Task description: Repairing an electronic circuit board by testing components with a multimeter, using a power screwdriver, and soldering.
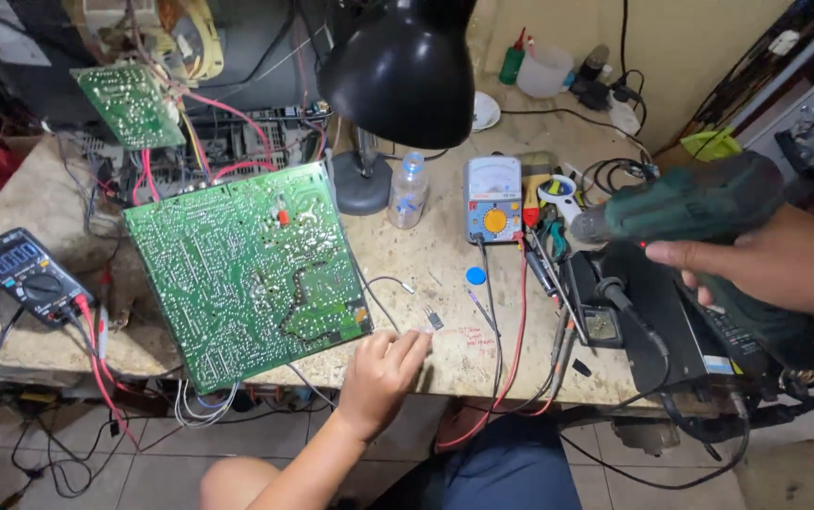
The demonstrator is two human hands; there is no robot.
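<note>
Circuit board (pixel 246 269), the large green one, lies tilted on the left half of your tabletop (pixel 445 354), solder side up, with red wires running from its top edge to a smaller green board (pixel 130 104) propped behind it. Left of it sits a dark digital multimeter (pixel 29 274) with red and black leads trailing over the edge. Your left hand (pixel 383 368) rests at the front edge just right of the board's lower corner, fingers curled loosely with the tips on the surface; its grip holds nothing, and a small black component (pixel 433 318) lies just beyond the fingertips. Behind, a black desk lamp (pixel 402 66) leans over the middle, with a clear plastic bottle (pixel 409 191) beside its base. Right of that stands an analogue meter (pixel 493 198) with an orange dial, and a small blue disc (pixel 476 276) lies in front of it. Further right are pliers and a black soldering iron stand (pixel 603 321). Your right hand (pixel 766 264) is raised above the right end, its grip clenched around a dark green pistol-shaped tool (pixel 690 203) whose nose points left.
</note>
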